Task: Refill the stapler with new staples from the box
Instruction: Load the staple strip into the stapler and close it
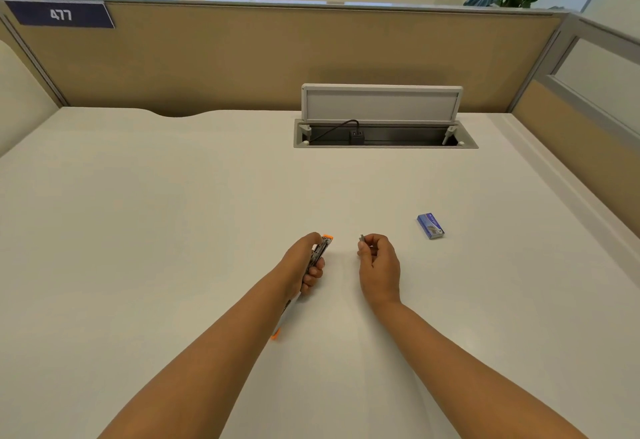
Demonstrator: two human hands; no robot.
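Observation:
My left hand [304, 265] grips a stapler [322, 248] with orange ends, swung open so its metal magazine faces up; its white lid runs back under my forearm to an orange tip [275, 334]. A hand's width to the right, my right hand [379, 262] pinches a short grey strip of staples [362, 238] between thumb and fingers. The small blue staple box [430, 226] lies on the white desk [173, 213], to the right of my right hand and apart from it.
An open cable hatch [384, 133] with a raised lid and a plugged-in black charger sits at the back of the desk. Tan partition walls [242, 57] close off the back and right. Plants stand behind the partition.

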